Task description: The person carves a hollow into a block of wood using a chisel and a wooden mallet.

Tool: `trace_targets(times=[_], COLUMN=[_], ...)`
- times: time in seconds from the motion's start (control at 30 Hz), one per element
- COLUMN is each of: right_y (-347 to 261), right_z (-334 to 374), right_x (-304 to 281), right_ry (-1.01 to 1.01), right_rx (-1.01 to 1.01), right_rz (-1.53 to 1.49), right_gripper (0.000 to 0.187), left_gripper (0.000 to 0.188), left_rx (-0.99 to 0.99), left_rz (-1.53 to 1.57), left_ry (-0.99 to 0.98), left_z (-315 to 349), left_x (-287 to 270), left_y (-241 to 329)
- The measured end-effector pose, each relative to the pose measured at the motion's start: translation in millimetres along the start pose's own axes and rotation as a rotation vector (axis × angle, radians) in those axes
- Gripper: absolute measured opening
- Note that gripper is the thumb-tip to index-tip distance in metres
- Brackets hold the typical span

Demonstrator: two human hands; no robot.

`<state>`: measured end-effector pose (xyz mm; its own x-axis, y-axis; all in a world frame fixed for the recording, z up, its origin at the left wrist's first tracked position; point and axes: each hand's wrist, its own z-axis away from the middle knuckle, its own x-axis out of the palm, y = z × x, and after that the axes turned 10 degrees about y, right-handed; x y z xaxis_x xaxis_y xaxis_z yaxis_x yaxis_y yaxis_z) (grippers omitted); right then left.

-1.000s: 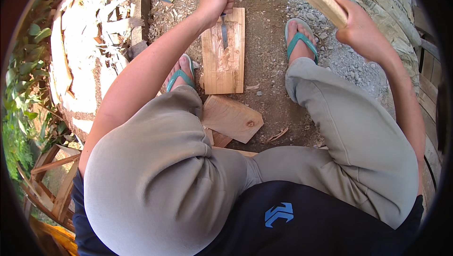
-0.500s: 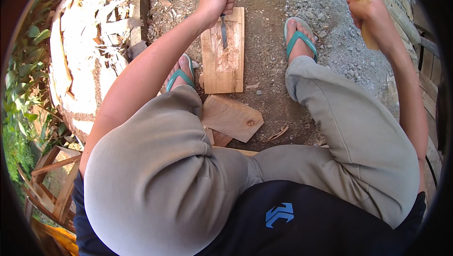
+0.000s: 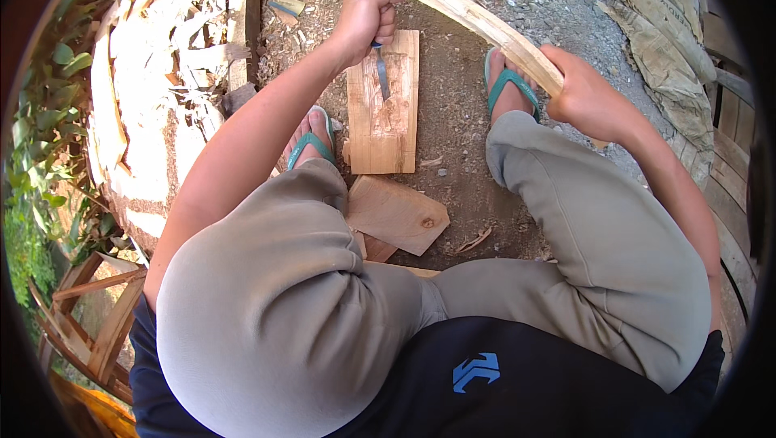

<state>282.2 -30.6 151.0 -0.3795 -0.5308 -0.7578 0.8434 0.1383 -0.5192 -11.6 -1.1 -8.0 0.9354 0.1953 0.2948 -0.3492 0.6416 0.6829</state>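
Observation:
My left hand (image 3: 365, 24) is wrapped around the blue handle of a chisel (image 3: 381, 74). The chisel's blade points toward me, its tip in the rough hollow of a wooden board (image 3: 383, 151) lying on the ground between my feet. My right hand (image 3: 588, 97) grips the near end of a long pale wooden stick (image 3: 453, 8). The stick reaches across to the left, and its far part lies over the top of the chisel handle. Whether the two touch I cannot tell.
A second wood piece (image 3: 400, 213) with a knot lies nearer me, over a darker scrap. My sandalled feet (image 3: 311, 135) flank the board. Bright wood scraps (image 3: 194, 58) are heaped at left; gravel (image 3: 582, 50) and crumpled sacking (image 3: 655, 58) lie at right.
My right hand has swung the stick down and leftward from its raised place, to the chisel handle. My left hand keeps the chisel on the board; both appear slightly lower in view.

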Motion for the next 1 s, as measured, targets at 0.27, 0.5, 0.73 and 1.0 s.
trace_targets(times=[0.27, 0.5, 0.73, 1.0], right_y=[-9, -10, 1, -3], right_z=[-15, -26, -13, -23], right_x=[-38, -63, -9, -43], right_ry=[0.312, 0.176, -0.111, 0.274], right_rx=[0.209, 0.169, 0.105, 0.172], right_rz=[-0.278, -0.072, -0.077, -0.349], right_gripper=[0.039, 0.036, 0.041, 0.041], left_gripper=[0.044, 0.041, 0.025, 0.025], left_rx=[0.022, 0.038, 0.116, 0.099], left_rz=[-0.038, -0.037, -0.116, -0.109], left_ry=[-0.110, -0.098, -0.117, -0.180], left_z=[-6, -3, -1, -5], left_x=[9, 2, 4, 4], left_y=[0, -1, -8, -5])
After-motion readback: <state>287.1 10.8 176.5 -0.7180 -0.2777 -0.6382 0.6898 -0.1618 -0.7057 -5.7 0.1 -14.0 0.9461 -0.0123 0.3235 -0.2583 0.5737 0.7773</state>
